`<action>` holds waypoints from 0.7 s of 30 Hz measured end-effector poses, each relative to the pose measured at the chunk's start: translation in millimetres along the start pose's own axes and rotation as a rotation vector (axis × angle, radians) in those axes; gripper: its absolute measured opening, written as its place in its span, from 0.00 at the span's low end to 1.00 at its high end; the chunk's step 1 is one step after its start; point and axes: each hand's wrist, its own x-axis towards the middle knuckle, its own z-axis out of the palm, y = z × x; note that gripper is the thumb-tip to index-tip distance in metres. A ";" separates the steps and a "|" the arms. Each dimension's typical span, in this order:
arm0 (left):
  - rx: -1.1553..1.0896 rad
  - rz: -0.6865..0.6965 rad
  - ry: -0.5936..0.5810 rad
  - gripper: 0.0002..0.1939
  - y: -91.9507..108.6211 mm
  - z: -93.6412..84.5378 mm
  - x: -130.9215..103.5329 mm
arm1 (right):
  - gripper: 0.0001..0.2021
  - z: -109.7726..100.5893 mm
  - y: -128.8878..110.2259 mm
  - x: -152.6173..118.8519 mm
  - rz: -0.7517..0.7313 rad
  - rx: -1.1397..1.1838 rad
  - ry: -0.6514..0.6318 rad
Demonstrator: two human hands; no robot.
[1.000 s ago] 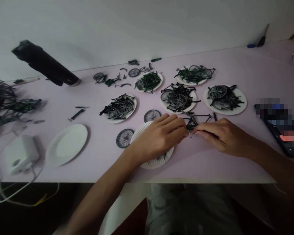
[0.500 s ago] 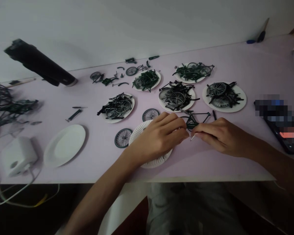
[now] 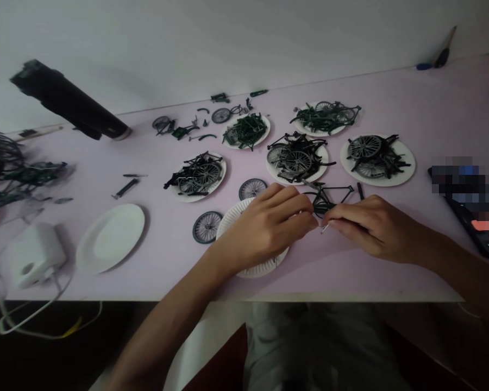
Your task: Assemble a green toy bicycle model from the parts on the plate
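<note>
Above the near side of a white paper plate, my left hand is closed in a pinch; what its fingertips hold is hidden. Close by on the right, my right hand pinches a short thin silvery piece, its kind too small to tell. The two sets of fingertips almost meet. Just behind them lies a dark miniature bicycle frame on the table. Two small spoked wheels, a nearer wheel and a farther wheel, rest left of my left hand.
Paper plates heaped with small bicycle parts stand farther back, with loose parts near the wall. At left are a bare plate, a white adapter with cables and a black cylindrical device. A phone lies at right.
The whole view has shifted slightly, so everything on the table sits a little farther right. Both hands keep nearly the same pinched pose, and the silvery piece stays at the right fingertips.
</note>
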 end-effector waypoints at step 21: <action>-0.024 0.014 0.018 0.04 1.3 1.7 -1.8 | 0.13 1.8 -5.5 -0.3 -0.063 0.039 -0.019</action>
